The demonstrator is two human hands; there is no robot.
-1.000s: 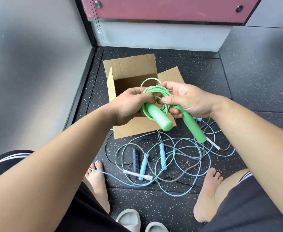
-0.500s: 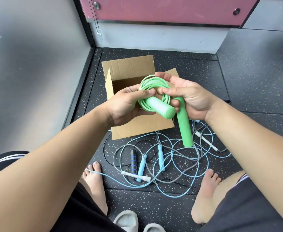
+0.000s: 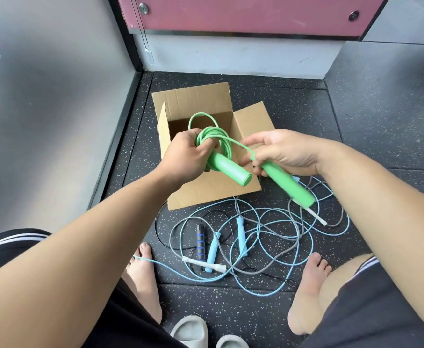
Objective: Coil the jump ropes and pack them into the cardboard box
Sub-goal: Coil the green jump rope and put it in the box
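Observation:
My left hand [image 3: 184,156] grips the coiled green jump rope [image 3: 212,136] together with one green handle [image 3: 231,170], just above the open cardboard box [image 3: 193,96]. My right hand [image 3: 285,151] holds the second green handle [image 3: 288,185] near its top, a short length of green cord running from it to the coil. One loop of cord sticks up over the box opening. On the floor lies a tangle of light blue, grey and black ropes [image 3: 263,237] with blue handles [image 3: 241,234], a black handle [image 3: 200,238] and white handles [image 3: 204,263].
The box stands on dark speckled rubber flooring, near a grey wall [image 3: 42,109] on the left and a pink panel [image 3: 243,13] at the back. My bare feet [image 3: 143,280] flank the rope tangle. Grey slippers [image 3: 190,332] lie at the bottom edge.
My hands have drawn apart: the right hand pulled its handle to the right, stretching a length of cord out of the coil. A loop has sprung up over the box.

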